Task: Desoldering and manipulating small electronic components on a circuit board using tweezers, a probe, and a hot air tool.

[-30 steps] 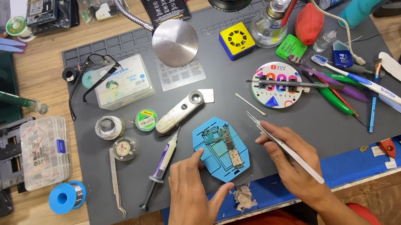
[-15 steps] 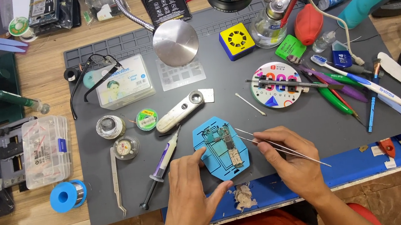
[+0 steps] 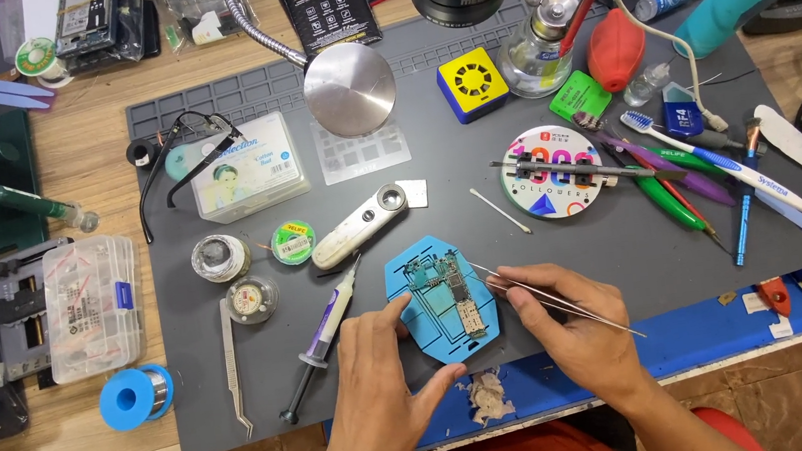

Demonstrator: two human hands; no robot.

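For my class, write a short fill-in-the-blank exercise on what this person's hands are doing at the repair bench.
1. The right hand holds thin metal ____ over the circuit board.
2. The circuit board sits in a holder coloured ____.
3. The left hand steadies the holder with its ____ against the left edge.
4. Left of the left hand lies a purple-tinted ____ on the grey mat.

Missing words: tweezers; blue; thumb; syringe

Circuit board (image 3: pixel 447 294) flat in blue holder (image 3: pixel 414 323), tweezers (image 3: pixel 550 297) slanted
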